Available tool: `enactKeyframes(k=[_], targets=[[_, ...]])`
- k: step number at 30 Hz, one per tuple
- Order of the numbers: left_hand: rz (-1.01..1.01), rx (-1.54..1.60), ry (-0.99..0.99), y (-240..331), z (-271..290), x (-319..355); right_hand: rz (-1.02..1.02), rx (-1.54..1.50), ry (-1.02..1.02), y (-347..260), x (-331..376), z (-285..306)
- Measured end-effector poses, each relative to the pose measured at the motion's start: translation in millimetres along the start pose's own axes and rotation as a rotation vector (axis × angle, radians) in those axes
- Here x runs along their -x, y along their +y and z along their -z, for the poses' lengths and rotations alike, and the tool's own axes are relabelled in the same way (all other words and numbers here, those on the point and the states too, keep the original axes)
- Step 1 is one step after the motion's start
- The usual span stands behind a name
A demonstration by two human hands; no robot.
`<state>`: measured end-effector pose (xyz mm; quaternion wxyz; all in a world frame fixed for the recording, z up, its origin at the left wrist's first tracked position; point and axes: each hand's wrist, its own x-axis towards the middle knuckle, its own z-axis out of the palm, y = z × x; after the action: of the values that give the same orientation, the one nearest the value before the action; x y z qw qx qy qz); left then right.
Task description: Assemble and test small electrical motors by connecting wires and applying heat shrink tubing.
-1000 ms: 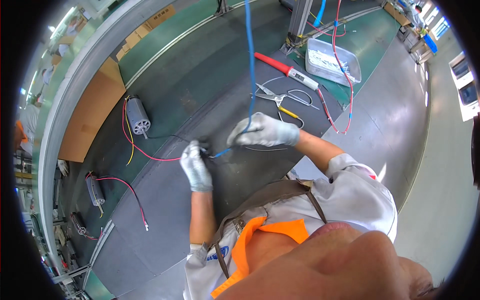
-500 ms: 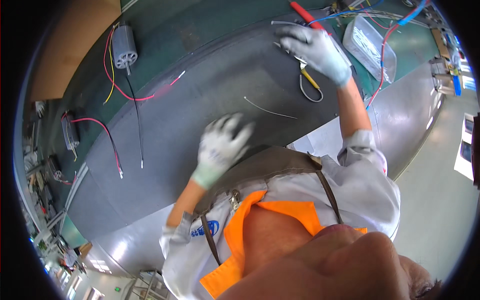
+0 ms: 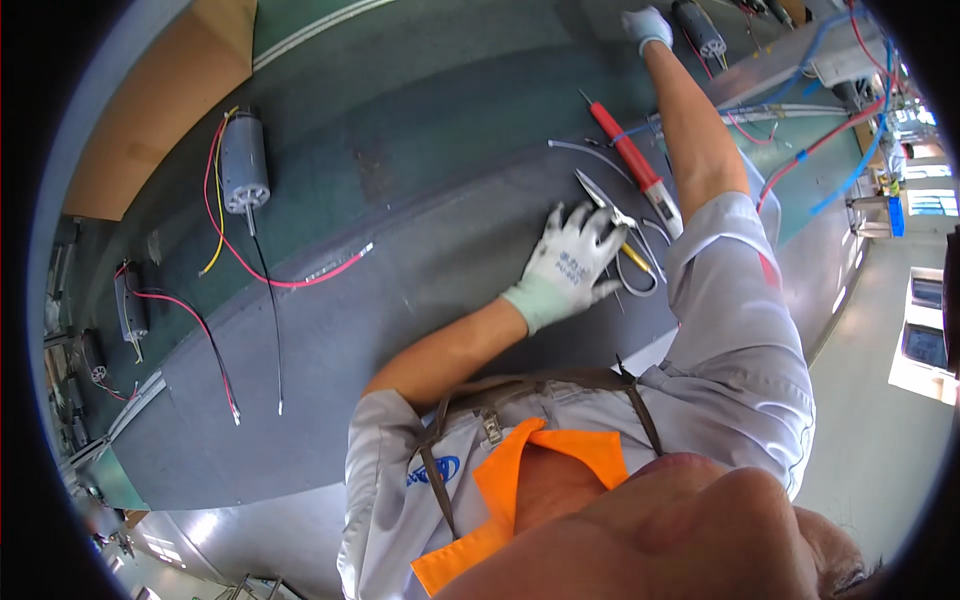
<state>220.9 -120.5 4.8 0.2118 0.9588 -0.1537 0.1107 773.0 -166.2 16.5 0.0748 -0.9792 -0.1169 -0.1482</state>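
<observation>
My left hand [image 3: 572,262], in a white glove with a green cuff, lies over the dark mat with its fingers spread. Its fingertips are beside the scissors [image 3: 622,220], which have a yellow grip on one handle; whether they touch is unclear. Far ahead, my right hand [image 3: 648,28], also gloved, reaches out on a stretched arm near a grey cylindrical motor [image 3: 700,32]. Its fingers are too small to read. Between my arms lies a red and white hand tool [image 3: 628,150] with a thin metal tip. A pale thin strip [image 3: 590,150] curves beside it.
To the left stands another motor [image 3: 245,165] with red, yellow and black wires; more motors [image 3: 132,308] sit further left. A cardboard sheet [image 3: 165,120] is at the far left. Red and blue cables [image 3: 830,130] hang at the right, by a metal rail [image 3: 780,65].
My right hand has gone from beside the scissors to the far edge, near a motor. My left hand has moved right, to the scissors. The view has shifted, and my sleeve covers the plastic box.
</observation>
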Motion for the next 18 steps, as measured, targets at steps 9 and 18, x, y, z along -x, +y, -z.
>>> enactKeyframes(k=[9,18], targets=[[0.153,0.469,0.518,-43,-6,14,-0.654,0.014,0.064,0,-29,-14],[0.288,0.539,0.53,-50,-13,10,-0.66,0.004,0.037,17,-29,-19]])
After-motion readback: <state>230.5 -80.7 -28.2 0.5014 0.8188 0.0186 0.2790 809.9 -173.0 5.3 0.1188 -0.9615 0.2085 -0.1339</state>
